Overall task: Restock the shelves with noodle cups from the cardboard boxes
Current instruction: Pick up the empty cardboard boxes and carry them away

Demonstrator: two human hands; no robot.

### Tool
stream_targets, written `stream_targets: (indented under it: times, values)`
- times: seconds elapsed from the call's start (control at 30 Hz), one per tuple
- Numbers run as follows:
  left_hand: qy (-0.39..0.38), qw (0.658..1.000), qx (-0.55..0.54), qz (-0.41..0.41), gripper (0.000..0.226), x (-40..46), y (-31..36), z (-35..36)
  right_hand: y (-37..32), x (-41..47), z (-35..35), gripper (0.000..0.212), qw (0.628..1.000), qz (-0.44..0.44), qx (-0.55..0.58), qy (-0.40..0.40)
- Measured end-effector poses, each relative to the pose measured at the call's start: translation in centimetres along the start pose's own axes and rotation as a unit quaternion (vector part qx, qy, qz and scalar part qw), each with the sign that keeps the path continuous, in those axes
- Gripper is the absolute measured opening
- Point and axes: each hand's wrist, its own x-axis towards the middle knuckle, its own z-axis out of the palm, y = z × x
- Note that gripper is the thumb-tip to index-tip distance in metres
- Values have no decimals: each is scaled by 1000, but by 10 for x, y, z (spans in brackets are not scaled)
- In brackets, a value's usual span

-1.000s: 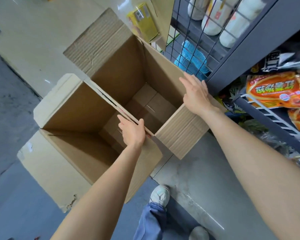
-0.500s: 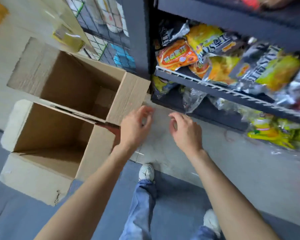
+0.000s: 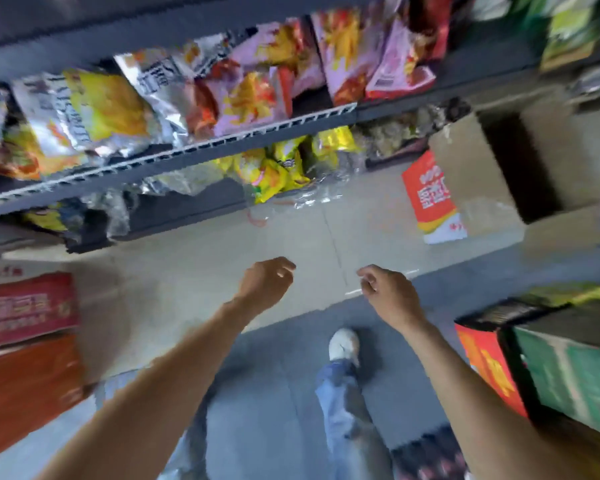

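Observation:
My left hand (image 3: 265, 285) and my right hand (image 3: 390, 297) hang side by side over the pale floor, fingers loosely curled, holding nothing. An open cardboard box (image 3: 482, 174) with a red printed flap stands on the floor at the upper right, its inside dark. Red cardboard boxes (image 3: 25, 310) lie at the left edge. A dark shelf rail (image 3: 174, 154) runs across the top with snack bags above and below it. No noodle cups show. The view is blurred.
A stack of red and green cartons (image 3: 551, 368) stands close at the right. Yellow packets (image 3: 278, 171) spill from the bottom shelf onto the floor. My leg and white shoe (image 3: 343, 344) are below the hands on the grey floor.
The view has swung right, away from the two empty open boxes, which are out of sight. Both hands let go of the box flaps and now hang free over the floor.

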Motion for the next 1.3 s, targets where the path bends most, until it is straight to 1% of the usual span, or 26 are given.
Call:
stream_targets:
  times: [0.1,0.17,0.23,0.3,0.37,0.43,0.47,0.53,0.57,0.67,0.77,0.83,0.87,0.93,0.97,1.0,1.03,1.07,1.13,1.17,1.23,1.3]
  values:
    - [28,997,-72,25,18,20,96,46,82,18,-63,17,991,24,91,92]
    - [33,990,-119,62,21,35,152,69,126,31,-101,13,978,37,151,139]
    - [25,982,-165,84,27,48,203,86,162,42,-136,13,964,54,197,173]
    - [7,975,-202,95,30,62,249,100,194,55,-165,14,953,67,213,204]
    - [-21,970,-224,91,26,79,290,114,222,68,-187,16,946,90,210,230]
    - [-54,965,-251,54,16,101,326,129,249,84,-204,19,938,124,212,245]
    - [-65,964,-255,31,19,114,344,137,263,94,-209,21,932,142,220,249]
    - [-78,965,-249,-7,36,144,379,158,292,117,-217,26,918,187,235,261]
    - [-83,965,-248,-24,46,159,395,170,306,131,-220,32,910,213,240,261]
    - [-94,956,-267,-81,76,205,435,214,344,169,-226,62,884,301,276,229]
    - [-68,952,-261,-147,101,244,456,251,374,197,-224,87,853,353,329,199]
    - [-54,962,-216,-157,106,264,463,271,388,211,-220,97,850,366,333,183]
    - [-44,969,-187,-157,101,274,463,278,394,216,-218,99,852,370,323,183]
    - [-15,976,-143,-161,79,285,466,285,401,222,-218,101,864,360,303,180]
    - [0,977,-133,-164,69,288,465,286,403,224,-219,102,870,352,301,171]
    - [8,978,-128,-164,65,287,464,285,404,222,-221,103,874,350,297,160]
    - [10,980,-123,-155,66,281,463,281,404,219,-224,103,880,349,281,159]
    - [10,984,-112,-136,69,272,458,276,405,211,-227,102,889,351,239,172]
    - [16,993,-64,-96,77,247,442,264,406,188,-233,97,909,344,115,203]
    - [22,996,-37,-79,79,234,433,256,407,175,-236,94,917,327,67,218]
    - [38,998,5,-47,77,200,415,235,408,144,-243,85,934,267,18,235]
    - [47,998,27,-35,73,161,399,214,400,111,-250,73,954,218,5,208]
